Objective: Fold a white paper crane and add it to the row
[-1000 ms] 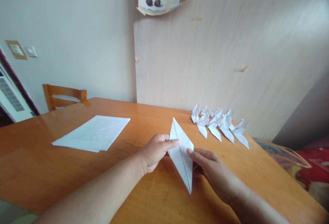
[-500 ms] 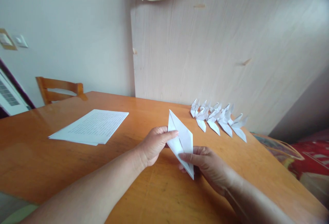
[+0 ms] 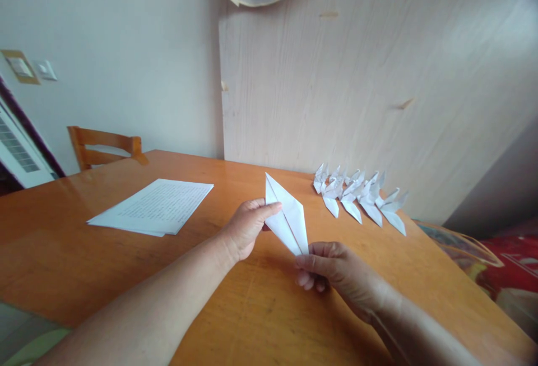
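Note:
A white sheet of paper folded into a long kite shape (image 3: 290, 214) is held above the table, tilted, with a crease line running down its middle. My left hand (image 3: 249, 226) pinches its left edge, thumb on top and the fingers behind it. At the lower tip, my right hand (image 3: 332, 268) grips the paper between thumb and forefinger; the very point is hidden by the fingers. Beyond the right hand, several folded white paper cranes (image 3: 370, 200) stand in rows.
A stack of paper sheets with writing (image 3: 153, 206) lies on the wooden table (image 3: 235, 321) to the left. Behind the table are a chair (image 3: 105, 144) and a wood-grain panel (image 3: 311, 91). Red fabric (image 3: 479, 262) shows past the right edge.
My right hand has slid down to the lower tip of the folded paper, which it now covers. The paper and my left hand have shifted slightly left; the view has moved a little.

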### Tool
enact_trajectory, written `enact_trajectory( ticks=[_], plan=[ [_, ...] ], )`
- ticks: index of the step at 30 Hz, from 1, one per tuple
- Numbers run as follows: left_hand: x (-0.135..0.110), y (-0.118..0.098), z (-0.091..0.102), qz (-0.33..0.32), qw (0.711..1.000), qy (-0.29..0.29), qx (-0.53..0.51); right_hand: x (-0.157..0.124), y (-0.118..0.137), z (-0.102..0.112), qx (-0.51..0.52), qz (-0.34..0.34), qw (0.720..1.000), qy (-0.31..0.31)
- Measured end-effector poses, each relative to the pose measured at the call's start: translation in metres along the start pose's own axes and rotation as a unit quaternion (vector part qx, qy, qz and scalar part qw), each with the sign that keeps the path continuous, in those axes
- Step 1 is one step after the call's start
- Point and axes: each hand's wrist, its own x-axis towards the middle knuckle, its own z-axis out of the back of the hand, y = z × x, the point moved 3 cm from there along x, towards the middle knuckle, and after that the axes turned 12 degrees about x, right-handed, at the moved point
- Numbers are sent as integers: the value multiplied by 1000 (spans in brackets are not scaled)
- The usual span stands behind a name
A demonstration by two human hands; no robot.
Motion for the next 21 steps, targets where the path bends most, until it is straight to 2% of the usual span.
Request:
enact_trajectory(
  ticks=[8, 15, 21],
  plan=[
    [3, -3, 7, -11, 1000, -18, -3, 1, 2, -2, 2, 17, 1000, -6],
    [6, -1, 8, -11, 1000, -22, 9, 3, -1, 1, -8, 4, 1000, -26],
    [9, -1, 13, -21, 999, -33, -3, 2, 0, 2, 12, -4, 1000, -5]
  ],
)
